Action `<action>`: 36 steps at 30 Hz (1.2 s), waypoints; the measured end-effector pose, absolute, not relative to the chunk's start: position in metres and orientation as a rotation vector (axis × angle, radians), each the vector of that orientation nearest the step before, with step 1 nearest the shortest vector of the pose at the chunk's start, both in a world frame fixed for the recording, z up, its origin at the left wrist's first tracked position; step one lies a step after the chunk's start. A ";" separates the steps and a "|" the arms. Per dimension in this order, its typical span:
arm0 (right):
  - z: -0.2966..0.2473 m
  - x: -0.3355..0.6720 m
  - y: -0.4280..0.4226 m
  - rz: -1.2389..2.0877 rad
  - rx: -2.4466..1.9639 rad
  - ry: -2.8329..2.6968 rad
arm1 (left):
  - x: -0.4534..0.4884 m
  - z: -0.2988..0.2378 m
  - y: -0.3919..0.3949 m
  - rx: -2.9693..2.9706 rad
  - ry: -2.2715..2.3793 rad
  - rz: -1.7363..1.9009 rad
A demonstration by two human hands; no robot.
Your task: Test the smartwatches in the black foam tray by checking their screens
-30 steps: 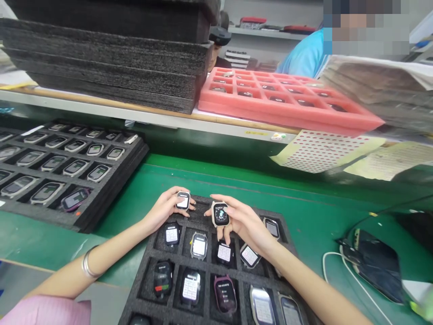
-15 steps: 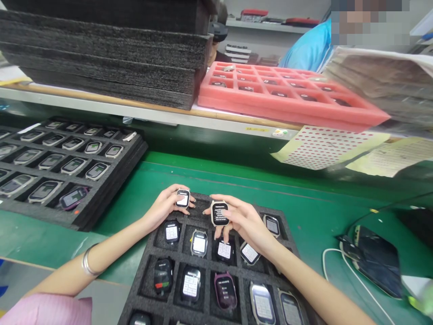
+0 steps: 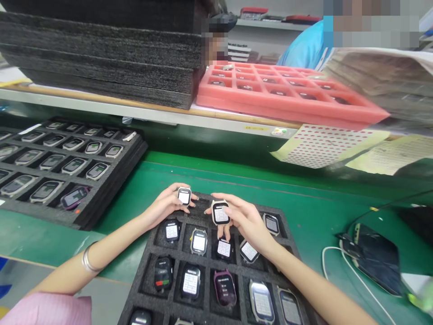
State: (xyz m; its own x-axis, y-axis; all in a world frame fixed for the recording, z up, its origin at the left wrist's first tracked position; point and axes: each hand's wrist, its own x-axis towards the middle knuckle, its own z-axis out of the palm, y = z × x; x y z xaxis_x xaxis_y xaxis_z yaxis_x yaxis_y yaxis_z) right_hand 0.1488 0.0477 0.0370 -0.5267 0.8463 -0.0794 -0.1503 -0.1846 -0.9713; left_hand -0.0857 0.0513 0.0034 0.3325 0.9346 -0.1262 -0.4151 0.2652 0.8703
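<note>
My left hand (image 3: 168, 201) is closed around a small light-framed smartwatch (image 3: 184, 197) with a lit white screen, above the far left corner of a black foam tray (image 3: 178, 252). In my right hand (image 3: 245, 222) is a second light-framed smartwatch (image 3: 220, 212), its screen showing a white grid, with my thumb at the screen's edge. Below both hands, the tray's compartments hold more watches. Among them are a dark watch with a white screen (image 3: 172, 230), a silver one (image 3: 199, 242) and a purple one (image 3: 225, 288). My right forearm hides part of the tray's right side.
Another black foam tray of watches (image 3: 115, 180) lies to the left. On the shelf stand stacked black foam (image 3: 101, 58) and a pink foam tray (image 3: 291, 108). A black device (image 3: 377, 259) with a white cable lies at right. A person in a blue sleeve (image 3: 301, 47) is behind the shelf.
The watch in my right hand has switched from a dark screen with white text to a white grid. My right thumb has shifted slightly on it. Both hands still hold their watches.
</note>
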 end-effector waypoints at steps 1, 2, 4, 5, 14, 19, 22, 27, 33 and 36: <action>0.037 0.148 0.047 1.773 -0.860 -1.370 | -0.085 0.005 0.051 0.843 0.741 1.019; 0.037 0.148 0.047 1.751 -0.871 -1.377 | -0.084 0.006 0.050 0.836 0.738 1.002; 0.039 0.148 0.046 1.708 -0.891 -1.392 | -0.081 0.011 0.048 0.836 0.738 0.979; 0.040 0.148 0.046 1.689 -0.900 -1.396 | -0.080 0.013 0.047 0.844 0.740 0.973; 0.061 0.157 0.039 1.740 -0.709 -1.412 | -0.068 0.036 0.032 1.035 0.751 1.085; 0.067 0.159 0.029 1.706 -0.701 -1.408 | -0.059 0.052 0.028 1.075 0.716 1.118; 0.074 0.160 0.024 1.642 -0.729 -1.402 | -0.056 0.065 0.021 1.019 0.649 1.093; 0.084 0.161 0.017 1.533 -0.757 -1.431 | -0.053 0.076 0.006 0.965 0.564 1.076; 0.119 0.168 -0.018 1.643 -0.514 -1.545 | -0.048 0.077 -0.009 1.006 0.555 1.045; 0.140 0.178 -0.046 1.460 -0.494 -1.791 | -0.043 0.083 -0.017 1.025 0.567 1.040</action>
